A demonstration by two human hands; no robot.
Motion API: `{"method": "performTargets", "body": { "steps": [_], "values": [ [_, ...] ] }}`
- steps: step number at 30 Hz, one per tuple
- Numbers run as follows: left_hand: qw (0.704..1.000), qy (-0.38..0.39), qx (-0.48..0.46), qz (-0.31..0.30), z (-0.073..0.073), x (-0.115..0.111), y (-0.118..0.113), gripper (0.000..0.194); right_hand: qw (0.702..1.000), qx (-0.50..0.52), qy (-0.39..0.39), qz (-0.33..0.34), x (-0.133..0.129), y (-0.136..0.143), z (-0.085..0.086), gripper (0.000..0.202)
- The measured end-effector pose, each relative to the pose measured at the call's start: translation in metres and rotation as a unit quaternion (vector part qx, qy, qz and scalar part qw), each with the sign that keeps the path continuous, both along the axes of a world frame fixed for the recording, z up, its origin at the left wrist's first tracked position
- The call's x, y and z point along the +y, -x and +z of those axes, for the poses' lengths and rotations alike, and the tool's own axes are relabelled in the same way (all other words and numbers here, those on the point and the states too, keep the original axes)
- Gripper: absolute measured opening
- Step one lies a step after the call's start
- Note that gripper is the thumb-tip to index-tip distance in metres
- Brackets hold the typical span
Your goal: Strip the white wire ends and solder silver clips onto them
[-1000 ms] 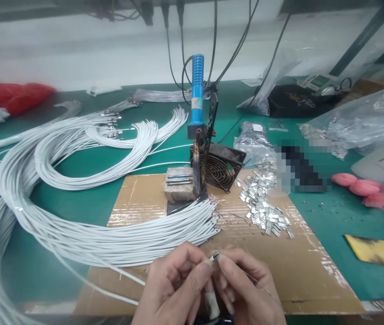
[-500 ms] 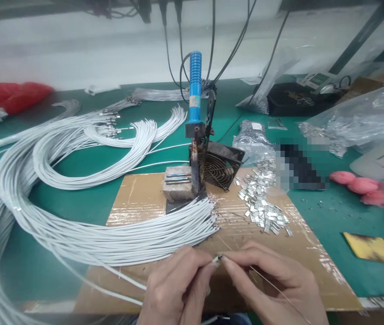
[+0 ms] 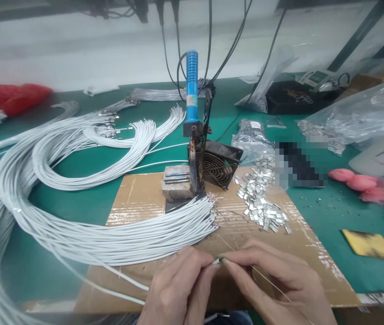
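At the front of the cardboard sheet [image 3: 300,257], my left hand [image 3: 180,286] pinches a white cable [image 3: 216,261] close to its end. Thumb and forefinger of my right hand [image 3: 276,280] close on the dark tip of that same cable, so the fingertips of both hands almost meet. A thin wire [image 3: 269,280] passes by my right hand; whether the fingers grip it I cannot tell. Behind my left hand lies a thick bundle of white cables [image 3: 134,237], ends pointing right. Two single cables run toward my left wrist.
A soldering iron with a blue handle [image 3: 192,85] stands upright behind a grey block [image 3: 177,192]. Beside it leans a small black fan [image 3: 217,169]. Small metal pieces [image 3: 266,212] are heaped on the right. A yellow pad [image 3: 371,245] and pink lumps [image 3: 363,182] lie farther right.
The camera view has shifted very slightly. My right hand has turned or moved a little to the right at the wrist; both pinches hold at the cable end.
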State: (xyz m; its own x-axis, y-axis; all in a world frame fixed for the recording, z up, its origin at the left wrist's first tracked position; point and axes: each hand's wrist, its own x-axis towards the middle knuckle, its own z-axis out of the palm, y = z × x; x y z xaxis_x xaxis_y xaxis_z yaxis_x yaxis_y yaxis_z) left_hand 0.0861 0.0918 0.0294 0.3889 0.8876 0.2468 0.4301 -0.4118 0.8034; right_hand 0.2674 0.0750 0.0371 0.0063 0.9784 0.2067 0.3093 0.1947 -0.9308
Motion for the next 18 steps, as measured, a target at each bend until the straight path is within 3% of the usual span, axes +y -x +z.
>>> {"method": "performTargets", "body": {
  "steps": [6,11,18],
  "values": [
    [0.999,-0.033,0.01,-0.027,0.001,0.002,0.004,0.015,0.999,0.035,-0.026,-0.003,-0.003,0.0,-0.003,0.014],
    [0.999,-0.003,-0.006,-0.051,0.009,0.006,0.008,0.016,0.998,0.041,-0.037,0.012,0.0,0.0,-0.002,0.028],
    [0.998,0.016,-0.014,-0.062,0.011,0.006,0.008,0.017,0.998,0.057,-0.019,0.021,-0.002,0.0,-0.007,0.024]
  ]
}}
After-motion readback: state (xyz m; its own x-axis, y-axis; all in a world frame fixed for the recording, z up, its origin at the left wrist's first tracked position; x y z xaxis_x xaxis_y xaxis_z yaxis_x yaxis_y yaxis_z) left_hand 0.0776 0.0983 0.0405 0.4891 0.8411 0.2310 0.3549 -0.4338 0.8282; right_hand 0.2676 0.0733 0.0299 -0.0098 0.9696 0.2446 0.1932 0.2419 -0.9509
